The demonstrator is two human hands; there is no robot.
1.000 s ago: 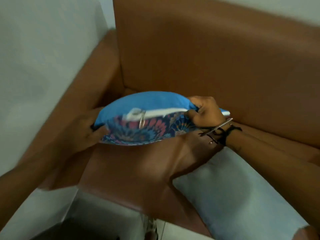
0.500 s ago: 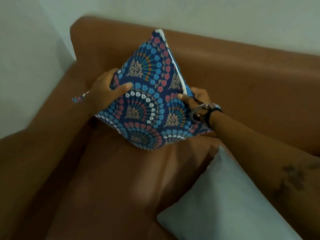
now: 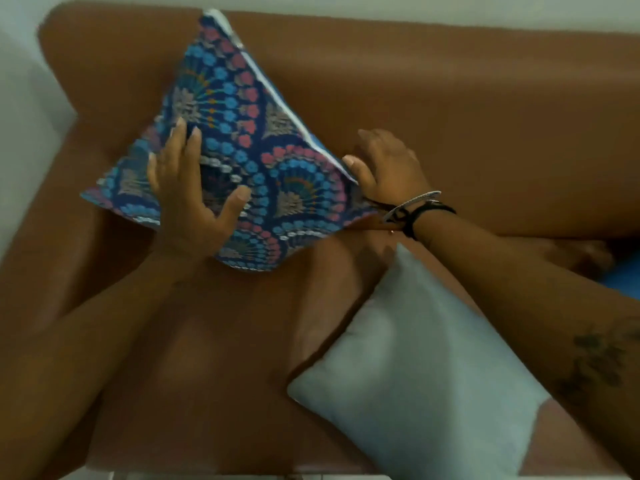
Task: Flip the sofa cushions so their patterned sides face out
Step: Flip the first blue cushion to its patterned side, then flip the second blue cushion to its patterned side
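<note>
Nearest to the camera, a pale cushion (image 3: 412, 379) lies flat on the sofa (image 3: 485, 109) seat with only a plain side up; I cannot tell whether it has a pattern below. Beyond it, the patterned cushion (image 3: 242, 147) leans on the backrest in the left corner, standing on one corner, its pattern facing out. The left hand (image 3: 188, 199) is spread flat on its front, with fingers open and pressing the fabric. The right hand (image 3: 388, 164) touches its right edge with loosely open fingers, gripping nothing that I can see. At the far right, a bit of blue cloth (image 3: 623, 275) shows, maybe another cushion. I think the step is settling this cushion in place. Next, both hands should release it and reach for the pale cushion to turn it.
</note>
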